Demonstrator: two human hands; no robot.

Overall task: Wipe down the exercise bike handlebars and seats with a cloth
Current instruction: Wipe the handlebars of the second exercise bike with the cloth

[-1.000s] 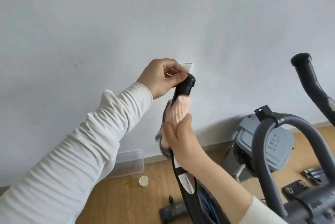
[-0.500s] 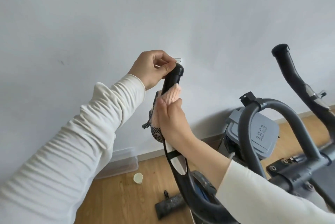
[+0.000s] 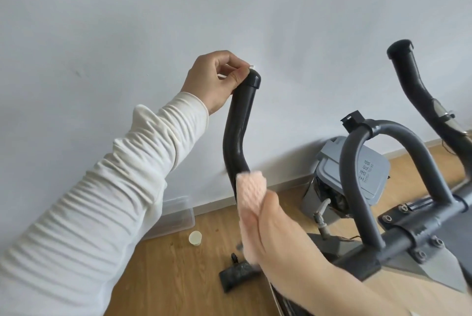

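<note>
Pink cloth (image 3: 251, 195) wrapped round lower bend of black handlebar (image 3: 236, 136). Right hand (image 3: 278, 239) grips it there, fingers curled round cloth and bar; hand motion-blurred. Left hand (image 3: 217, 83) pinches handlebar's top end beside end cap, fingers curled. Handlebar stands upright before white wall. To right: grey loop bar (image 3: 383, 134), other handlebar (image 3: 413, 90). On wooden floor (image 3: 166, 277) behind: grey bin (image 3: 373, 175), clear plastic box (image 3: 176, 216), small cup (image 3: 195, 237).
</note>
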